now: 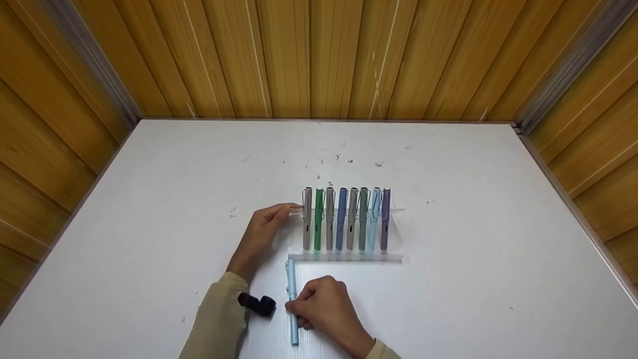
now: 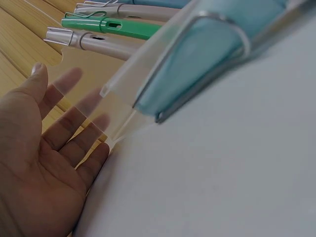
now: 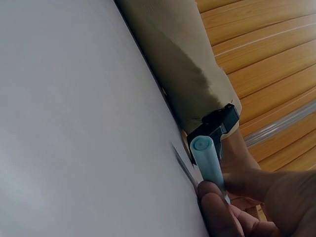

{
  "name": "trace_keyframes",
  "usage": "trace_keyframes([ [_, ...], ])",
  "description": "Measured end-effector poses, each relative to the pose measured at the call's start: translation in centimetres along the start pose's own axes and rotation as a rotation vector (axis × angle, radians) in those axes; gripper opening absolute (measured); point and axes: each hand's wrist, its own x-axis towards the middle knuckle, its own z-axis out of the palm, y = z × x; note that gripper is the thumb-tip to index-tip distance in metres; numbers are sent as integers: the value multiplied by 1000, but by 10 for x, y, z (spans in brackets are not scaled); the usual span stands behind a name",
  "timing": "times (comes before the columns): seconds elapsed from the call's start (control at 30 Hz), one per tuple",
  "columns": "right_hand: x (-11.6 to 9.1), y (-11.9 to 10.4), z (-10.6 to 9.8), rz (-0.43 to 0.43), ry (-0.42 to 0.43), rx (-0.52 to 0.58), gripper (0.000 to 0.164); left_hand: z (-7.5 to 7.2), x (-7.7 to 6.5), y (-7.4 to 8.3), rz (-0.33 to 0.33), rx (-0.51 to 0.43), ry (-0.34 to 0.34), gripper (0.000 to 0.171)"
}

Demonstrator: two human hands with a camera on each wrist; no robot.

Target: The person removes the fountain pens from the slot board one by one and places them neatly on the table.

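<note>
My right hand (image 1: 326,309) pinches a light blue pen (image 1: 292,279) between thumb and fingers, with its clip end toward the display stand. In the right wrist view, the pen's (image 3: 207,158) other end sticks out past the fingertips. At the left end of a clear plastic stand (image 1: 344,257) is my left hand (image 1: 266,224), its fingers extended against the side. Through the clear plastic, the left wrist view shows these fingers (image 2: 66,126) behind the panel. Several clipped pens lean side by side on the stand, including a green pen (image 1: 318,219) and a purple pen (image 1: 385,219).
A black wrist camera mount (image 1: 257,304) sits on the left sleeve, close to the light blue pen. The white table (image 1: 473,224) carries small dark scuffs behind the stand. Wood-patterned panels (image 1: 329,60) enclose its back and sides.
</note>
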Motion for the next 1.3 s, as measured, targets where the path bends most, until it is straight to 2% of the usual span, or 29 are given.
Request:
trace_keyframes([
  [0.37,2,1,1,2,-29,-5,25,1,0,0,1,-3,2,32],
  [0.73,3,4,-3,-4,-48,62,29,1,1,0,-6,3,14,33],
  [0.83,5,8,-6,-15,-87,117,27,1,0,0,-17,1,16,31],
  [0.93,8,15,-15,-94,-156,192,22,1,0,0,-28,-5,20,31],
  [1.07,11,26,-29,-254,-217,288,22,1,0,-1,-13,18,28,31],
  [1.17,12,33,-40,-335,-201,309,24,1,0,-1,1,40,30,31],
  [1.3,12,40,-59,-432,-126,272,25,1,0,-1,-5,50,27,32],
])
